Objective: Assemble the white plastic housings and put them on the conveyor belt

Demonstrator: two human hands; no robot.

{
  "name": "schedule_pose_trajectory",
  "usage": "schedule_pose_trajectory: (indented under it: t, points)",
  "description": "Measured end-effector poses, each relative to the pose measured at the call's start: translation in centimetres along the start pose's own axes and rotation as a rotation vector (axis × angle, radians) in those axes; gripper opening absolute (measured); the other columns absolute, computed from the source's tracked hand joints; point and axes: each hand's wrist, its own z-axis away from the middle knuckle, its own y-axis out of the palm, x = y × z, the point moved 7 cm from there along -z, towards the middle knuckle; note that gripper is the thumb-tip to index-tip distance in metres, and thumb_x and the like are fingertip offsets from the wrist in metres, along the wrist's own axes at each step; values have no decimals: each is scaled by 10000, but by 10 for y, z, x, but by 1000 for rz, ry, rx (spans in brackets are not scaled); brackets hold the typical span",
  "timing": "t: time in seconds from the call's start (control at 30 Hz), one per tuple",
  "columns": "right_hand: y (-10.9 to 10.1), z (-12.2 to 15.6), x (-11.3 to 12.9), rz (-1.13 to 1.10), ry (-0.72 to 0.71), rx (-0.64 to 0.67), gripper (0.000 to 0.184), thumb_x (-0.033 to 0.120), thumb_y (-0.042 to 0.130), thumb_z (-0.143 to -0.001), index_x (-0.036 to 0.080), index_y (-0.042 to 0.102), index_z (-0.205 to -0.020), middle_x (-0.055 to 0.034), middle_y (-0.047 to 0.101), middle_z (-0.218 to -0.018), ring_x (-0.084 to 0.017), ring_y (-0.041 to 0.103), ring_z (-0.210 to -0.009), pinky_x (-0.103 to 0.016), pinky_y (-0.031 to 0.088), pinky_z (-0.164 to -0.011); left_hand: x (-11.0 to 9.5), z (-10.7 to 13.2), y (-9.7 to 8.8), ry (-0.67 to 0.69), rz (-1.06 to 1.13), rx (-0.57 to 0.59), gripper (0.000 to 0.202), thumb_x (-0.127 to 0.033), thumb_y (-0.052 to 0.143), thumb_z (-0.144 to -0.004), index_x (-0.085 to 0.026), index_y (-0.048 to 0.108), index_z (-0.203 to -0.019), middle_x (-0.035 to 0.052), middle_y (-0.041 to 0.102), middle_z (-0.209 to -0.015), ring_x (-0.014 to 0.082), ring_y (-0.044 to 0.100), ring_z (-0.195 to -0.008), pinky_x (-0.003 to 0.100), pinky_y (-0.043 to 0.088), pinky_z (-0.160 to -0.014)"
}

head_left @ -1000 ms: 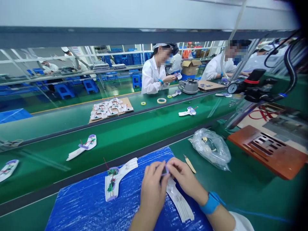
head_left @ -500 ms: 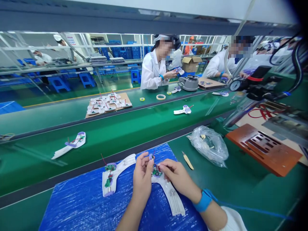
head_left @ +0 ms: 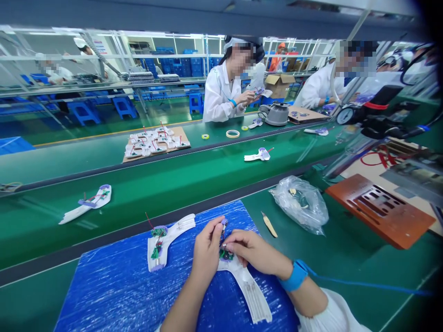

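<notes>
On the blue mat lies a white plastic part with a small green circuit board at its upper end. My left hand pinches a small purple-tipped piece just above that board. My right hand, with a blue wrist strap, is closed in a pinch on the board end of the part. A second white part with a green board and red wire lies on the mat to the left of my hands.
A small knife-like tool and a clear plastic bag lie right of the mat. An orange-brown fixture plate sits further right. White parts ride the green conveyor belt. Workers in white coats stand across it.
The view has risen and my hands have slid down toward me on the mat. My left hand lifted a small purple-tipped piece off the part. The parts on the conveyor drifted left.
</notes>
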Motion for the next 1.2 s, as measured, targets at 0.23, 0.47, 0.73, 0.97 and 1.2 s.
schedule_pose_trajectory:
  t: [0.23, 0.47, 0.73, 0.97, 1.2]
  points:
    - [-8, -3, -10, -167, 17, -170, 273, 453, 644, -827, 184, 619, -785, 42, 546, -633, -64, 448, -413, -183, 363, -373, -8, 3, 0, 37, -24, 39, 379, -420, 449, -936, -192, 658, -1155, 84, 667, -1179, 225, 609, -1087, 370, 451, -980]
    - [-10, -5, -11, -281, 44, -242, 343, 502, 631, -819, 164, 611, -769, 39, 566, -586, -59, 446, -368, -182, 319, -353, -12, 5, 4, 133, -119, 109, 374, -383, 400, -971, -223, 615, -1231, 69, 621, -1263, 205, 567, -1172, 358, 420, -1024]
    - [-18, 1, -4, -12, -90, -465, 254, 431, 569, -881, 187, 619, -829, 26, 534, -611, -105, 471, -459, -233, 359, -444, -13, 5, 7, 181, -187, 143, 373, -372, 394, -977, -215, 606, -1241, 90, 608, -1263, 205, 556, -1169, 380, 417, -1030]
    - [-18, 7, 13, 276, -239, -487, 211, 293, 501, -933, 193, 640, -810, -16, 586, -733, -146, 509, -644, -263, 382, -598, -11, 5, 9, 225, -231, 170, 372, -349, 387, -983, -233, 581, -1278, 81, 601, -1270, 197, 542, -1184, 392, 407, -1051]
    - [-19, 5, 3, 166, -177, -489, 224, 328, 514, -925, 192, 637, -797, -14, 570, -730, -137, 513, -601, -251, 392, -550, -13, 9, 15, 280, -278, 199, 385, -316, 380, -984, -223, 552, -1316, 97, 589, -1271, 201, 541, -1182, 392, 430, -1034]
